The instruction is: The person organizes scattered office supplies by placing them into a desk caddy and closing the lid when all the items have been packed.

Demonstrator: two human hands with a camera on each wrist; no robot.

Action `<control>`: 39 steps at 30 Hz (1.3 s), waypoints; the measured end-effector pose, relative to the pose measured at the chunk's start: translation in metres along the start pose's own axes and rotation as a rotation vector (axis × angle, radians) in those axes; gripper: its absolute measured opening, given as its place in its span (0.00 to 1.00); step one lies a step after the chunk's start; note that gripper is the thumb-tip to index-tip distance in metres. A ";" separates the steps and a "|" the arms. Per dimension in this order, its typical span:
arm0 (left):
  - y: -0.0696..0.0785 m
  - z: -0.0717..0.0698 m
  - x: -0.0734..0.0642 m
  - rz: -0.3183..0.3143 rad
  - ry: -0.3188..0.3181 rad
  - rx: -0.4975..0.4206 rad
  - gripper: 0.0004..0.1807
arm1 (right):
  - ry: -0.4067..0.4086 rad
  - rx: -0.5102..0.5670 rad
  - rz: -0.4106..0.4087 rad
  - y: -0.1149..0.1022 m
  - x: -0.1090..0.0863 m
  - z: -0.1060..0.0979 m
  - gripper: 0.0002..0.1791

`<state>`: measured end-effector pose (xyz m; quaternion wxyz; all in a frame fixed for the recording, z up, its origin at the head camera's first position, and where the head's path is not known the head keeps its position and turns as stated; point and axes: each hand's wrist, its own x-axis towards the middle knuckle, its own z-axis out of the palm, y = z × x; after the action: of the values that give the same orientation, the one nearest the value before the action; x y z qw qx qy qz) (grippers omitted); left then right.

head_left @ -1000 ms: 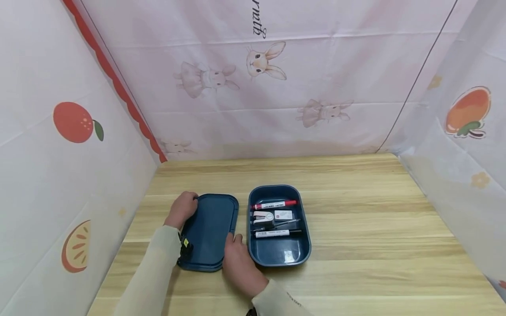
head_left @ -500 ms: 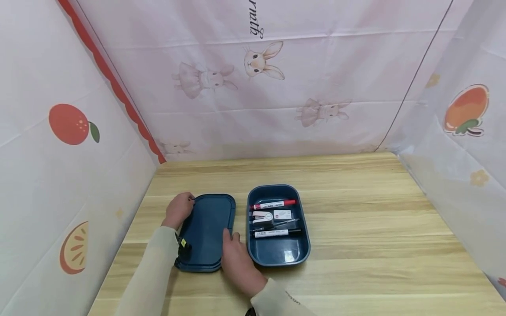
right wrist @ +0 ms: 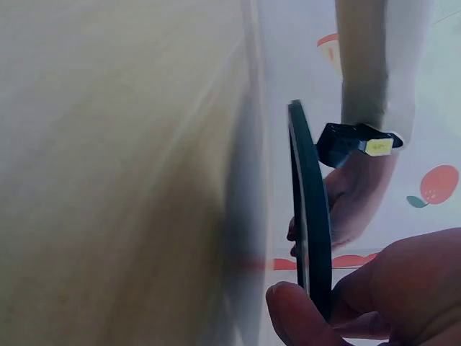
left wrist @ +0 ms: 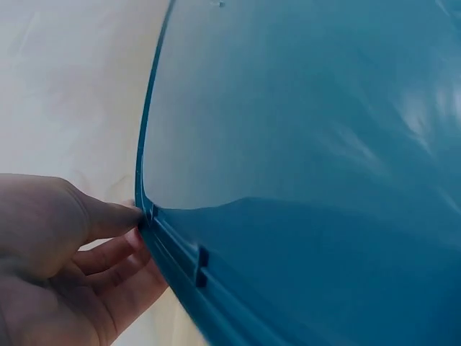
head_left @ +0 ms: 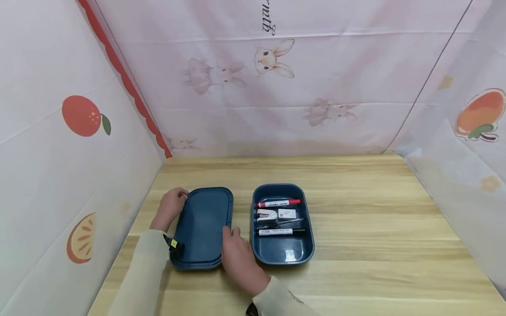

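A dark blue rectangular lid (head_left: 203, 228) is held between both hands. My left hand (head_left: 171, 206) pinches its far left corner; the left wrist view shows the thumb (left wrist: 112, 218) above the rim and curled fingers below. At the lid's right edge my right hand (head_left: 241, 261) grips with thumb and fingers. Seen edge-on in the right wrist view, the lid (right wrist: 313, 209) is off the table. Right of it stands an uncovered dark blue box (head_left: 272, 253). Inside lie a red marker (head_left: 278, 203), a stapler (head_left: 267, 216), a small white box (head_left: 287, 213), a clear pen (head_left: 291, 222) and a black marker (head_left: 276, 231).
The wooden table (head_left: 371, 228) carries the box near its middle. Printed cloth walls enclose it at the back (head_left: 221, 127), left (head_left: 130, 175) and right (head_left: 450, 175). A wrist camera (head_left: 176, 247) on the left wrist overhangs the lid.
Both hands have shifted the lid slightly left, so its gap to the box is wider. The box and its contents stay put; the head view has turned a little.
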<state>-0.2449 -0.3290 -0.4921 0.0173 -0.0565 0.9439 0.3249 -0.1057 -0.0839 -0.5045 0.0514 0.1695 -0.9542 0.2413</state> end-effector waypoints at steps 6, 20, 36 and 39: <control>0.001 -0.012 -0.011 -0.027 0.042 -0.051 0.15 | -0.081 0.058 0.047 -0.008 0.001 -0.021 0.22; 0.034 -0.006 -0.017 -0.003 0.037 -0.164 0.18 | -0.009 0.256 0.124 0.024 0.000 -0.061 0.24; 0.097 0.013 -0.021 0.064 -0.046 -0.347 0.17 | -0.001 0.489 0.354 0.082 -0.013 -0.117 0.24; 0.107 0.024 -0.020 0.085 -0.069 -0.376 0.17 | 0.012 0.509 0.380 0.091 -0.021 -0.123 0.22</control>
<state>-0.2376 -0.2286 -0.4441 0.0249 -0.0079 0.8669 0.4979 -0.1159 0.0568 -0.4407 -0.0330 -0.0056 -0.8773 0.4787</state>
